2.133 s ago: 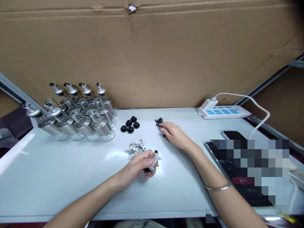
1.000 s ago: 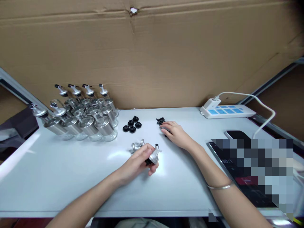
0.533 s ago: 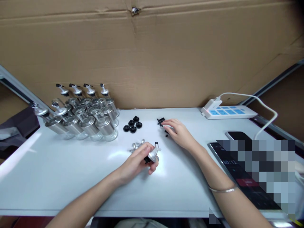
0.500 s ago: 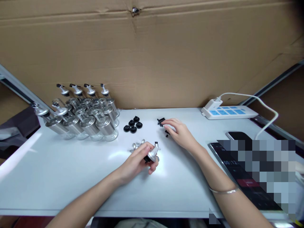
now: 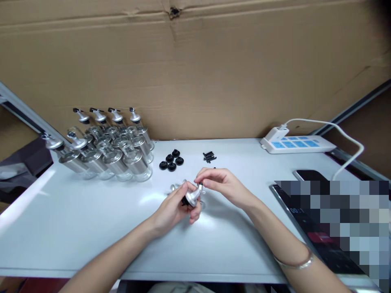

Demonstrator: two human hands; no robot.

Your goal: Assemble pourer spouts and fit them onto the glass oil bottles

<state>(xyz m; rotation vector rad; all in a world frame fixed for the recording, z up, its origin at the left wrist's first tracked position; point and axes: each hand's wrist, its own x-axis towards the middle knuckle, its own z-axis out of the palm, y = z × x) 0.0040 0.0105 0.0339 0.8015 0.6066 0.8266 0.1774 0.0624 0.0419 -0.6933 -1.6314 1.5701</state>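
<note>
My left hand [image 5: 179,201] is closed around a silver bottle pourer [image 5: 192,197] with a black stopper at its base, its spout tilted up to the right. At the spout's dark tip, my right hand [image 5: 224,185] has thumb and index finger pinched together; whatever they hold is too small to make out. More silver pourer parts [image 5: 173,187] lie on the table just behind my left hand, partly hidden by it. Further back are several round black stoppers [image 5: 171,167] and a small heap of black flap pieces [image 5: 209,156].
Several glass bottles with steel bands [image 5: 137,160] stand in rows at the left, some with pourers on top. A white power strip [image 5: 299,144] with a plugged-in charger lies at the back right. Near my right forearm are phones [image 5: 305,219]. A cardboard wall [image 5: 195,81] closes off the back.
My right hand has moved from beside the black flap pieces, toward me and left, to the pourer's tip. My left hand still holds the pourer, in nearly the same place.
</note>
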